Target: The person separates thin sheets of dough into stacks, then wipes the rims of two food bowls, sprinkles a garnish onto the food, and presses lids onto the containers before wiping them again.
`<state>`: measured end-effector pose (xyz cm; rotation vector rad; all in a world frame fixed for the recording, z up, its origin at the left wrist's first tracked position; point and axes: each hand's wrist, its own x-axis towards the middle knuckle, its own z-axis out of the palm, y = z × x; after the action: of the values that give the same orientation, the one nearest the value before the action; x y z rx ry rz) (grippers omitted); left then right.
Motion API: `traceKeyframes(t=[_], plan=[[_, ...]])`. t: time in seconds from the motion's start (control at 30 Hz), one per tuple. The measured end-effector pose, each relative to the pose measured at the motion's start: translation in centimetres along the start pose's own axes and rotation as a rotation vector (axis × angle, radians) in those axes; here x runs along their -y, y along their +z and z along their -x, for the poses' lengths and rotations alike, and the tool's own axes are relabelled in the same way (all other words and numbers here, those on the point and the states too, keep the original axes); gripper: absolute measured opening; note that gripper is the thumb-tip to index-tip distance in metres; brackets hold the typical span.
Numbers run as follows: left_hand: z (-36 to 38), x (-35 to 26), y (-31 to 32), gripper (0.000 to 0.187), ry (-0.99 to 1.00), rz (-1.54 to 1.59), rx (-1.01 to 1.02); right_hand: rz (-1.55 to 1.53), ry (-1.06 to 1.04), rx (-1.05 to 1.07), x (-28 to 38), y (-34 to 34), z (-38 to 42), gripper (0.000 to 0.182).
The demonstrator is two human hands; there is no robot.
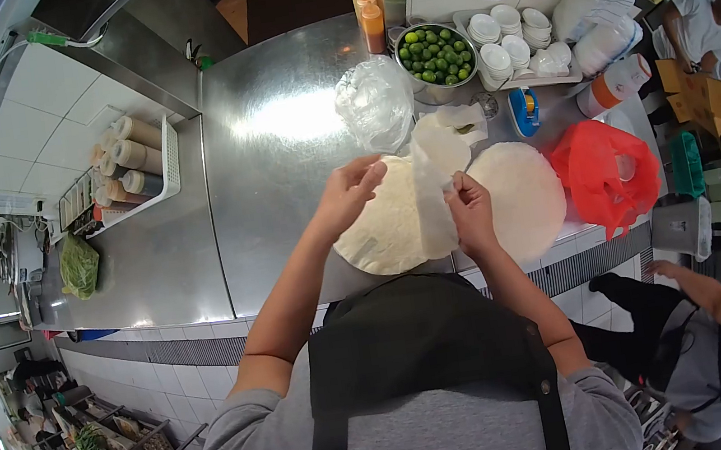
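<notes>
Pinching a thin white sheet (432,202) between them, both hands held it upright over the steel counter (277,145). The right hand (472,210) had its grip clamped on the sheet's lower edge, fingers closed together; the left hand (346,194) had its fingertips shut on the sheet's upper part, just left of the right-hand grip.

Directly beneath the grips lay a round stack of flat white wrappers (384,231), touching the counter. Just right of the right-hand grip lay a second round stack (520,195), the two stacks side by side. Beyond the grips, a smaller white round piece (446,145) rested on the counter, and beyond that stood a crumpled clear plastic bag (374,103).

Farther out from the grips stood a metal bowl of limes (436,56), orange sauce bottles (369,10), a tray of small white cups (509,41) and a blue tape dispenser (525,110). A red plastic bag (604,175) sat well to the right of the grips. Far left of the grips, a white rack of rolled cups (133,159) lay on the counter. Another person (703,335) crouched low to the right.
</notes>
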<state>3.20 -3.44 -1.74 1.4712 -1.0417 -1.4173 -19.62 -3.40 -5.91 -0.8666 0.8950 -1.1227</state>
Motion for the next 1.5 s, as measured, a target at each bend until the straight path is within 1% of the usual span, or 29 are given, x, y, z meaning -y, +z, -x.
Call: traceKeyframes(t=[0.07, 0.13, 0.17, 0.23, 0.33, 0.4, 0.5, 0.57, 0.63, 0.67, 0.7, 0.77, 0.83, 0.87, 0.9, 0.93, 1.0, 1.03, 1.07, 1.1, 1.13, 1.2, 1.23, 1.3, 1.33, 1.37, 1.4, 1.43, 1.5], plan=[[0.0, -0.2, 1.1, 0.045, 0.028, 0.115, 0.09, 0.096, -0.015, 0.102, 1.6, 1.4, 0.5, 0.021], [0.4, -1.4, 1.7, 0.047, -0.121, 0.512, 0.227, 0.186, -0.017, 0.152, 2.3, 2.6, 0.9, 0.022], [0.5, -1.8, 1.9, 0.047, -0.121, 0.511, 0.229, 0.274, -0.016, 0.209, 2.4, 2.9, 1.0, 0.023], [0.9, -2.4, 1.9, 0.045, -0.026, 0.221, 0.199, 0.291, -0.015, 0.246, 1.5, 2.1, 0.9, 0.023], [1.5, -2.8, 1.4, 0.044, 0.039, 0.201, 0.262, 0.263, 0.058, 0.229, 0.9, 1.9, 0.7, 0.022], [1.8, -2.6, 1.2, 0.045, 0.054, 0.213, 0.279, -0.2, 0.122, 0.196, 0.9, 2.0, 0.9, 0.021], [2.0, -2.8, 1.0, 0.044, 0.056, 0.216, 0.298, -0.26, 0.132, 0.21, 0.6, 1.8, 1.2, 0.02], [2.1, -2.9, 1.0, 0.043, 0.048, 0.208, 0.301, -0.259, 0.164, 0.192, 0.8, 1.8, 1.4, 0.02], [2.1, -3.0, 0.9, 0.045, 0.155, 0.139, 0.305, -0.258, 0.194, 0.178, 0.9, 1.6, 1.5, 0.02], [1.9, -2.8, 0.6, 0.045, 0.155, 0.139, 0.304, -0.125, 0.174, 0.225, 0.8, 1.3, 1.6, 0.02], [1.5, -2.5, 0.0, 0.04, 0.126, 0.062, 0.282, 0.007, 0.153, 0.271, 1.3, 1.5, 1.7, 0.02], [1.0, -1.8, -0.7, 0.035, 0.096, -0.016, 0.263, -0.015, 0.131, 0.216, 2.1, 2.4, 2.2, 0.018], [0.7, -1.3, -1.0, 0.022, 0.086, 0.165, 0.075, -0.038, 0.106, 0.16, 1.4, 1.8, 1.9, 0.017], [0.6, -1.2, -0.9, 0.022, 0.088, 0.163, 0.077, -0.168, 0.107, 0.146, -0.7, -0.1, 1.0, 0.012], [0.7, -1.1, -0.8, 0.021, 0.087, 0.256, -0.009, -0.298, 0.108, 0.132, -0.9, -0.4, 0.5, 0.008], [0.9, -1.1, -0.7, 0.019, 0.086, 0.349, -0.096, -0.3, 0.106, 0.131, -1.3, -0.5, 0.4, 0.008], [1.2, -1.3, -0.2, 0.018, 0.098, 0.273, -0.071, 0.003, 0.234, 0.031, -1.4, 0.1, 0.2, 0.016], [1.4, -1.4, 0.1, 0.018, 0.107, 0.2, -0.047, 0.001, 0.234, 0.031, -1.3, 0.9, 0.1, 0.016], [1.4, -1.2, 0.2, 0.018, 0.106, 0.2, -0.047, 0.133, 0.045, -0.067, -1.2, 1.9, 0.0, 0.017], [1.4, -0.9, 0.4, 0.017, 0.158, 0.059, -0.004, 0.266, -0.144, -0.165, -0.7, 2.5, -0.1, 0.02], [1.5, -0.9, 0.6, 0.017, 0.21, -0.081, 0.039, 0.267, -0.142, -0.166, 0.1, 2.6, -0.4, 0.02], [2.0, -1.6, 1.0, 0.017, 0.223, -0.182, 0.057, 0.516, -0.252, -0.024, 2.1, 3.0, -1.3, 0.026], [2.2, -1.9, 1.2, 0.019, 0.237, -0.283, 0.075, 0.516, -0.253, -0.026, 3.2, 3.2, -1.7, 0.026], [2.3, -2.0, 1.1, 0.018, 0.265, -0.297, 0.063, 0.915, -0.002, 0.232, 5.1, 3.2, -2.4, 0.029], [2.3, -2.0, 1.0, 0.017, 0.29, -0.31, 0.046, 0.915, -0.004, 0.23, 4.9, 2.9, -2.7, 0.029], [2.2, -1.8, 0.6, 0.017, 0.292, -0.31, 0.045, 0.767, -0.025, 0.253, 4.2, 2.4, -3.0, 0.023], [2.0, -1.5, 0.0, 0.017, 0.255, -0.25, 0.007, 0.621, -0.046, 0.279, 3.7, 1.9, -3.4, 0.017], [2.0, -1.2, -0.6, 0.016, 0.217, -0.189, -0.033, 0.622, -0.046, 0.286, 3.3, 1.4, -3.8, 0.017], [1.9, -1.0, -1.5, 0.015, 0.194, -0.091, -0.115, 0.488, 0.154, 0.131, 2.9, 0.5, -4.3, 0.011]])
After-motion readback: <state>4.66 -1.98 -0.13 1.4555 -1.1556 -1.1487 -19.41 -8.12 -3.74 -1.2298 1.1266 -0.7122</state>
